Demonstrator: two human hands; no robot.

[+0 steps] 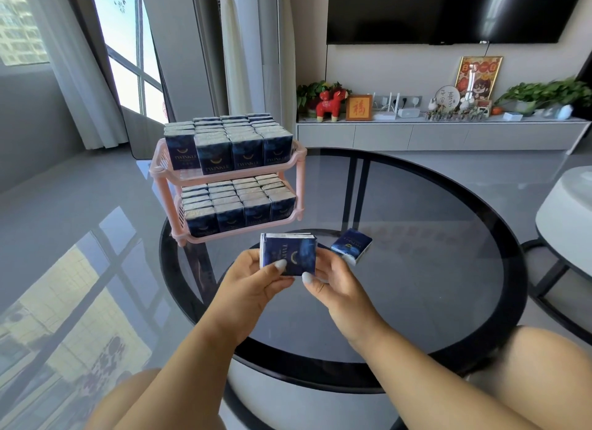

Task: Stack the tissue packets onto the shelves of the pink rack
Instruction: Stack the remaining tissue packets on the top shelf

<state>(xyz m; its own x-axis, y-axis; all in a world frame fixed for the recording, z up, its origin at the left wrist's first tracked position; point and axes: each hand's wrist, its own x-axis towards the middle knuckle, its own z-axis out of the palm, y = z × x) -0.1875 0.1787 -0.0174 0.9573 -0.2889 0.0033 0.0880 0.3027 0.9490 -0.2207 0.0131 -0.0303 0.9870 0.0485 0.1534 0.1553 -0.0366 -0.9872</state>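
Note:
A pink two-shelf rack [301, 156] stands at the left back of a round dark glass table [432, 269]. Both shelves are packed with several upright dark blue tissue packets [214, 155]. In front of the rack I hold a small stack of blue tissue packets [290, 251] between both hands. My left hand [253, 280] grips its left side with the thumb on the front face. My right hand [333, 283] holds its right lower corner. One more tissue packet [351, 245] lies flat on the glass just right of the stack.
A white round table [563, 218] sits at the right edge. Behind the glass table runs a long white TV cabinet [439, 136] with ornaments and plants, a TV above it. Grey floor and a window with curtains lie to the left. My knees show at the bottom.

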